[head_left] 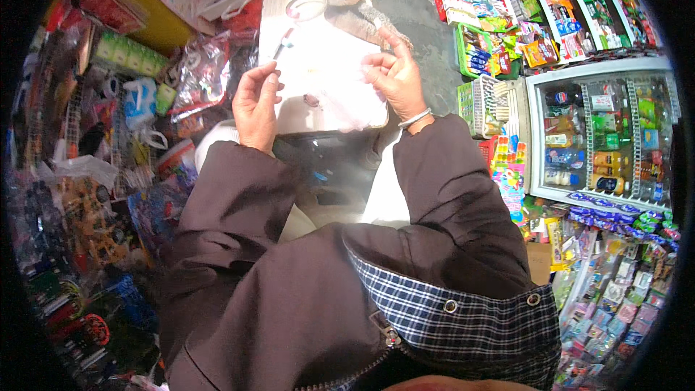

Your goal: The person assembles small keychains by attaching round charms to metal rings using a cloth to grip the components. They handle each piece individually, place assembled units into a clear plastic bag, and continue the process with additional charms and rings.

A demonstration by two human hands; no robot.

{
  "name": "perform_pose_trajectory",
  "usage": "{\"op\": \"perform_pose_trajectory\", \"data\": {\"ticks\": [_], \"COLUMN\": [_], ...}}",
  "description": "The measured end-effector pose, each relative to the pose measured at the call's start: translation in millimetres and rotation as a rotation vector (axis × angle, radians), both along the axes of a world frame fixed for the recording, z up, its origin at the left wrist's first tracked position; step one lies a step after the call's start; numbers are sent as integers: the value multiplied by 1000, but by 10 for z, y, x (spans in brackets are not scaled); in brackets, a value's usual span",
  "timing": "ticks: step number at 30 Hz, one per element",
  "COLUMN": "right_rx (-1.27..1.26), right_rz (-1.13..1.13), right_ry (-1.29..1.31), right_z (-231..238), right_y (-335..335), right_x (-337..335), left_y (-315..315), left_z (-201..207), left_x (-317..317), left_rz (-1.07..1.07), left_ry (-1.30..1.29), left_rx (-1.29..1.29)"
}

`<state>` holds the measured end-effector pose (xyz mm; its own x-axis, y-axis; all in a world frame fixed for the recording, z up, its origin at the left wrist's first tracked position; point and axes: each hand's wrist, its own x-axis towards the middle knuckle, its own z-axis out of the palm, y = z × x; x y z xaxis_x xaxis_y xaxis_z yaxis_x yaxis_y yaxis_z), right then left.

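On the white rectangular bench (326, 47), pale-pink sheer material (339, 101) is laid out; work is judged unfinished. The right hand (402, 85) is raised by its edge, the left hand (255, 107) half-curled opposite (any grip cannot be told).

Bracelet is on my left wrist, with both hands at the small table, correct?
Not the left: the head view shows the bracelet on your right wrist. Your left hand and right hand are indeed at the small table.
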<state>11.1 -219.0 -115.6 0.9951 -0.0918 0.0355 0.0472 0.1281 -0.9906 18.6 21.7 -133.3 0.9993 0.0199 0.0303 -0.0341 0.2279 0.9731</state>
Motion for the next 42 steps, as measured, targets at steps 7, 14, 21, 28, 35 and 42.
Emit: {"op": "perform_pose_trajectory", "data": {"ticks": [7, 14, 21, 28, 35, 42], "right_rx": [-6, -372, -783, -246, 166, -55], "right_rz": [68, 15, -34, 78, 176, 81], "right_ry": [-12, -165, -168, 43, 199, 105], "right_z": [33, -84, -240, -122, -115, -172], "right_y": [90, 167, 192, 154, 128, 134], "right_x": [354, 602, 647, 704, 750, 841], "left_y": [-12, -116, -251, -340, -379, -445], "left_z": [272, 106, -55, 35, -11, -48], "left_x": [518, 796, 851, 906, 964, 1203], "left_rz": [-295, -355, -253, -234, -139, 53], "left_ry": [6, 192, 156, 155, -39, -509], "left_rx": [119, 171, 141, 144, 279, 1076]}}
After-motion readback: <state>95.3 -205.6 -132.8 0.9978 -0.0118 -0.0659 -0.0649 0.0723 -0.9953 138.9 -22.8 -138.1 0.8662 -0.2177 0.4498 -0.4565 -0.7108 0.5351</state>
